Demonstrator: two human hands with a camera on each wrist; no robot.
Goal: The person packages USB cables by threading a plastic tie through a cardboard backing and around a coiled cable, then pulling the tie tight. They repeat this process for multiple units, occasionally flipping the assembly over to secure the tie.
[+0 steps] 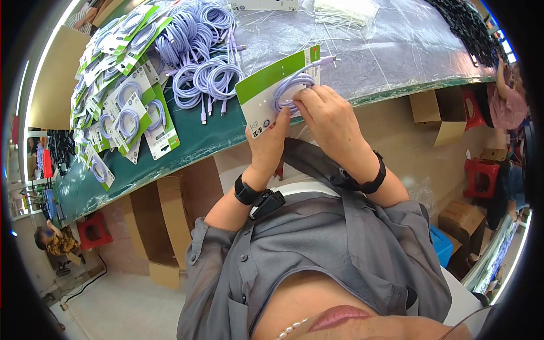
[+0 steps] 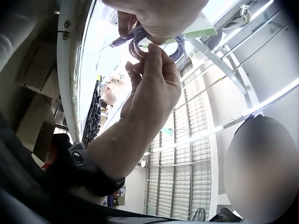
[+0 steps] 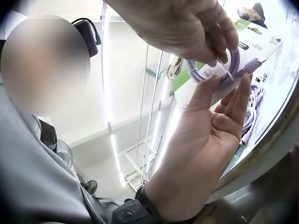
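Observation:
A white and green packaging card (image 1: 258,85) is tilted up over the table's near edge. A coiled lilac cable (image 1: 279,93) lies against its face, with one connector (image 1: 327,60) jutting past the card's upper right. My left hand (image 1: 267,141) grips the card from below, its thumb at the coil. At the coil's right side, the fingers of my right hand (image 1: 330,113) pinch a thin white tie (image 3: 226,70), which shows across the cable in the right wrist view. The left wrist view has the right hand (image 2: 156,77) close beside the coil.
Carded cables (image 1: 127,73) lie piled on the table's left, beside a heap of loose lilac coils (image 1: 190,39). White ties (image 1: 345,14) lie at the back. Black cables (image 1: 467,28) sit far right. Cardboard boxes (image 1: 153,221) and red stools (image 1: 481,177) stand below.

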